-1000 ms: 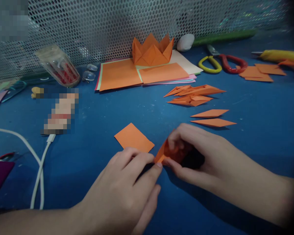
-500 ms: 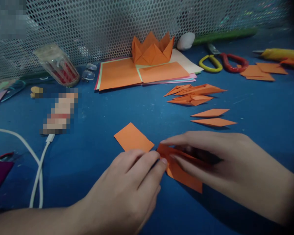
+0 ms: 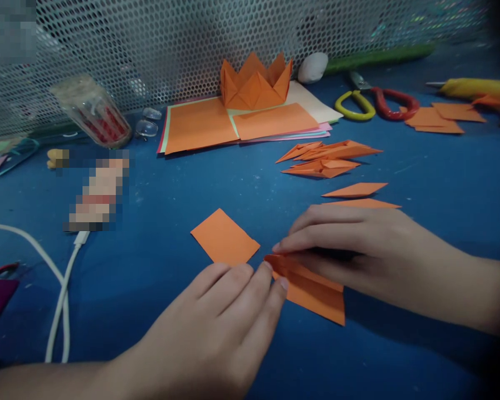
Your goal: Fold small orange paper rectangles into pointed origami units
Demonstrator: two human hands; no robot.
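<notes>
An orange paper (image 3: 316,297) with a raised flap along its upper side lies on the blue table (image 3: 158,250). The thumb and a finger of my left hand (image 3: 220,322) pinch its left corner. My right hand (image 3: 358,250) holds the flap at the upper edge, its fingers pressed together and partly hiding the paper. Up and left of it rests a flat orange square (image 3: 225,236), its lower edge covered by my left hand. Beyond my right hand are two narrow folded orange pieces (image 3: 356,190), the nearer one partly hidden by that hand.
Several folded pieces (image 3: 329,158) lie further back, near stacked paper sheets (image 3: 200,125) bearing an orange pointed crown (image 3: 254,86). Scissors (image 3: 395,105) and small orange squares (image 3: 435,119) are right; a jar (image 3: 94,114) and white cable (image 3: 62,300) are left.
My right hand has shifted up and its fingers have drawn closer together, now covering part of the nearer narrow piece. The paper's flap shows more openly. The view has shifted slightly.
</notes>
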